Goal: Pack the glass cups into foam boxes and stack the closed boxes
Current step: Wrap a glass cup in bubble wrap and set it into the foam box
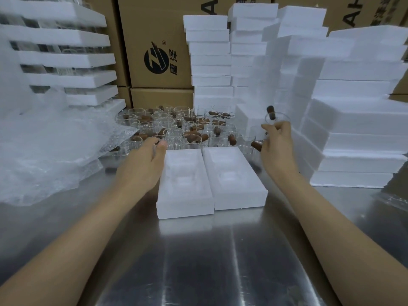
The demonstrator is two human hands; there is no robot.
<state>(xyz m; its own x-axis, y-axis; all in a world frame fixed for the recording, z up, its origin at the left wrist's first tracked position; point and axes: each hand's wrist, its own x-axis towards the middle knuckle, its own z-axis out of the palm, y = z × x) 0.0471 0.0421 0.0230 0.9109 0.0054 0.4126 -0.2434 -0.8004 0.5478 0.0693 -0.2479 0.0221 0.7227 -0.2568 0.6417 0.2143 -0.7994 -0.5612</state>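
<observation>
Two open white foam box halves point(184, 180) point(234, 173) lie side by side on the steel table, cavities up and holding nothing. Behind them stand several clear glass cups with brown wooden handles point(176, 127). My left hand point(145, 162) reaches to the front row of cups at the left half's far corner, fingers curled round a glass cup there. My right hand point(277, 146) is lifted above the table right of the boxes and pinches a glass cup point(276, 117) by its rim, brown handle pointing up.
Tall stacks of white foam boxes point(357, 120) fill the back and right. Bubble wrap point(44, 146) and foam trays of glassware sit at the left. Cardboard cartons point(159, 51) line the back wall. Bare steel table point(198, 261) lies in front.
</observation>
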